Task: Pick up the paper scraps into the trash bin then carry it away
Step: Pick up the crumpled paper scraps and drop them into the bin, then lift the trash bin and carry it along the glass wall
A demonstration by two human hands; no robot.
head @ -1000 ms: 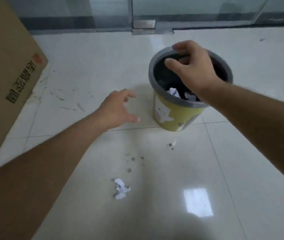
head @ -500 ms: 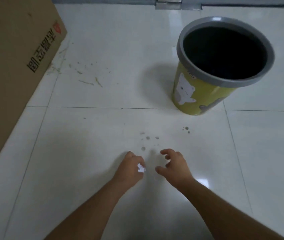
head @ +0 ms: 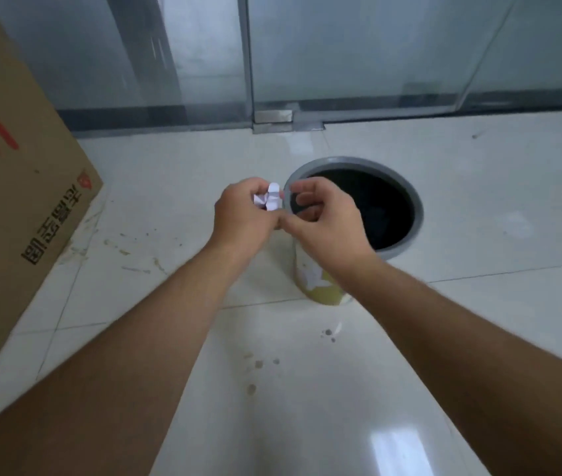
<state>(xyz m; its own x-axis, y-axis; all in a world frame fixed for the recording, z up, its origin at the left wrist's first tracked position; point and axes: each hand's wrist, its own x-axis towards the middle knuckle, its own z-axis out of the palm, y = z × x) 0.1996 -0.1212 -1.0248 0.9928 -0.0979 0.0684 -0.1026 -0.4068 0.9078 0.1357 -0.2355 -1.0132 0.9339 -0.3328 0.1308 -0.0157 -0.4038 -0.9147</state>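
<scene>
A crumpled white paper scrap (head: 268, 198) is pinched in the curled fingers of the left hand (head: 243, 219), its top sticking up above the fingertips. The right hand (head: 324, 221) is held just beside it, thumb and fingers bent loosely around nothing, the knuckles of the two hands touching. Both hands are raised at the near-left edge of the trash bin (head: 406, 242), whose grey rim and dark inside are seen from above; the right hand overlaps the opening, while the scrap is seen just left of the rim. The bin's yellow wall is partly hidden behind the right wrist. The bin is set on pale glossy floor tiles (head: 478, 207) marked by small dark spots. A cardboard box (head: 15, 207) is stood well to the left, and glass panels (head: 358, 49) are seen behind.
</scene>
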